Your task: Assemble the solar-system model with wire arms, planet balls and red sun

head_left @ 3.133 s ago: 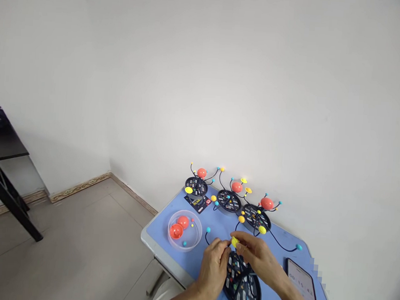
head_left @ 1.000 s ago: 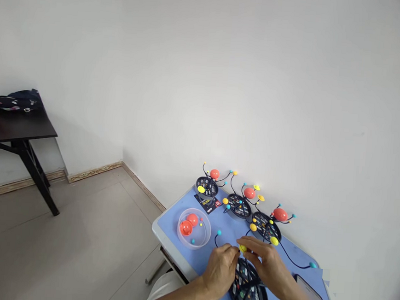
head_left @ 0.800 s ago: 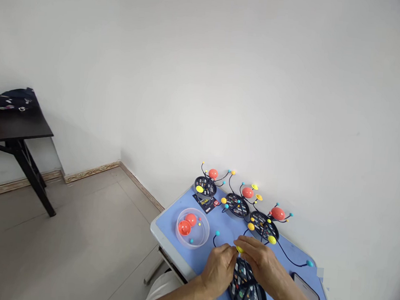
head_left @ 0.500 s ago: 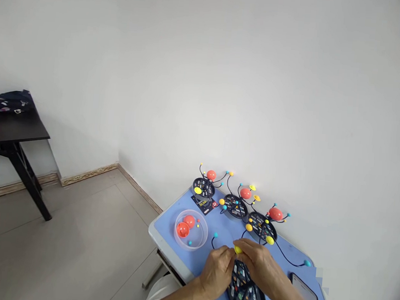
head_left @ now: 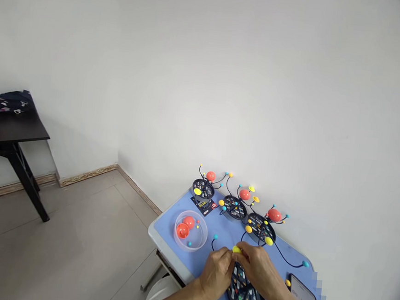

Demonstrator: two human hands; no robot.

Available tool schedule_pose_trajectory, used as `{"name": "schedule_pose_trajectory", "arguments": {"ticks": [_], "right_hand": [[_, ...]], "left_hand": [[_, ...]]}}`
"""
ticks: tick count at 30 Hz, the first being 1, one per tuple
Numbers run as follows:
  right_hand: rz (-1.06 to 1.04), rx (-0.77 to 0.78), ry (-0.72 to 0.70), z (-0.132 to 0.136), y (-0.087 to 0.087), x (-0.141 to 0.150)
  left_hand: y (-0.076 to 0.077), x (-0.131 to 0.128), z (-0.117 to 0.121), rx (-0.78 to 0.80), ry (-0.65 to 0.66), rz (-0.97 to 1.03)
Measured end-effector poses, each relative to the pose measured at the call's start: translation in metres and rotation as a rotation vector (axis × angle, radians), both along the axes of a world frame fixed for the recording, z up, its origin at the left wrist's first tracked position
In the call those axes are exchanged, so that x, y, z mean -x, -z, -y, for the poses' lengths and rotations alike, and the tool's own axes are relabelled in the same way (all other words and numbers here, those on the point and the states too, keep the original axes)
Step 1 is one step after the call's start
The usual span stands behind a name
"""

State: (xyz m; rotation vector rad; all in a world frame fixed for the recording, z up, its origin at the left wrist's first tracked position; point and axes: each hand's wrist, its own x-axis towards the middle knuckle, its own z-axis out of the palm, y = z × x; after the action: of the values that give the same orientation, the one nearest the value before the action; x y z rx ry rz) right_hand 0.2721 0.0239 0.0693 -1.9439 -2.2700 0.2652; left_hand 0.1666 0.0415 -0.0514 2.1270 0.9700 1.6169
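Three black oval wire-armed planet models stood along the blue table; a fourth black oval base lay beneath my hands. One clear round plastic tub held two orange-red balls and small beads. My right hand pinched a yellow ball above that base; my left hand curled just beside it (its grip hidden, cannot tell).
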Motion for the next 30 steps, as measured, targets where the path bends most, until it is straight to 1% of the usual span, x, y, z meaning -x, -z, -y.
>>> {"name": "schedule_pose_trajectory", "arguments": {"ticks": [4,7,9,14,21,24,30], "right_hand": [[-0.052,-0.01,0.012,0.0,0.002,-0.002],[-0.092,-0.027,-0.008,0.002,0.001,-0.002],[-0.08,-0.047,-0.021,0.004,0.0,-0.002],[0.039,-0.093,-0.033,0.005,0.005,-0.002],[0.337,-0.276,0.035,0.005,0.021,0.006],[0.387,-0.305,0.04,0.007,0.024,0.01],[0.4,-0.289,0.037,0.006,0.022,0.009]], "left_hand": [[0.0,0.001,0.0,0.039,0.008,-0.014],[-0.001,0.003,0.003,0.135,0.022,-0.042],[-0.003,0.003,0.005,0.193,0.041,-0.059],[-0.004,0.001,0.005,0.225,0.089,-0.034],[-0.007,0.001,0.004,0.186,0.155,0.074],[-0.009,0.002,0.005,0.169,0.17,0.085],[-0.012,0.005,0.008,0.231,0.15,0.013]]}}
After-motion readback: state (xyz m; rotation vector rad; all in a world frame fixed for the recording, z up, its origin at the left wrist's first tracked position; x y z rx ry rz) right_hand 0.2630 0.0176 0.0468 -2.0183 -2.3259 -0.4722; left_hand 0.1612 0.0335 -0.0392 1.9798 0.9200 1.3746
